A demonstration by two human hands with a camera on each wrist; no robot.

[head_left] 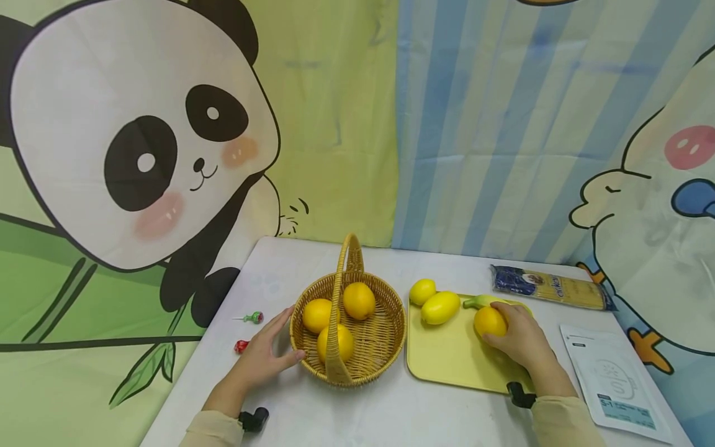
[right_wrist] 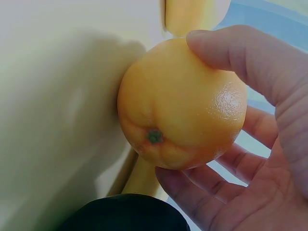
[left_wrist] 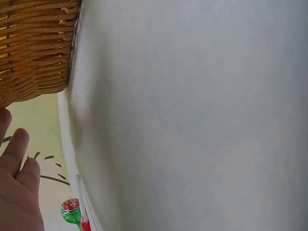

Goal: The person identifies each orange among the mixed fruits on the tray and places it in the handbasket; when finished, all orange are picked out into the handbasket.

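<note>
On the tray's right side my right hand (head_left: 524,338) grips an orange (head_left: 489,322). The right wrist view shows the thumb on one side of this orange and fingers curled round the other. My left hand (head_left: 259,357) is at the left side of a wicker basket (head_left: 380,347), with fingers extended and their tips at its wall. Inside the basket, three oranges (head_left: 359,301) lie on the left and at the back, partly behind the upright handle (head_left: 337,292). A banana (head_left: 479,302) lies behind the held orange, partly hidden by the right hand.
Two lemons (head_left: 440,308) lie at the back left of the yellow tray (head_left: 447,360). Behind it is a pasta packet (head_left: 553,287), and a white pouch (head_left: 617,382) lies to the right. Two lollipops (head_left: 256,317) lie left of the basket.
</note>
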